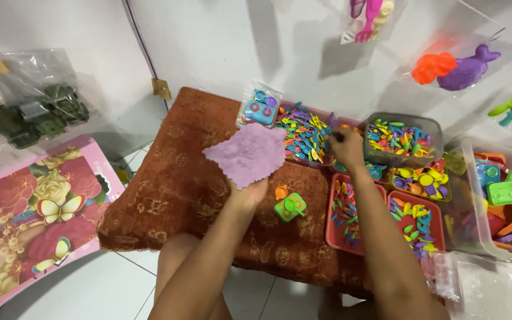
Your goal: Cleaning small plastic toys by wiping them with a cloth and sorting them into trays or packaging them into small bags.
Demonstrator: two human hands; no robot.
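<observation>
bare knee at 6 o'clock, both forearms stretching out over it. left hand (249, 191) holds a purple cloth (249, 153) up flat at centre, fingers hidden behind it, so can't tell their curl. right hand (346, 145) at 1 o'clock has fingers pinched over the tray of colourful small pieces (303, 135). looks like the picking-out stage; next move needs a fine pinch. green toy piece (290, 207) lies on the brown mat (173, 189).

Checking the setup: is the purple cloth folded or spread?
Spread: the purple cloth lies flat as one sheet over the left hand, wavy edges visible.
</observation>
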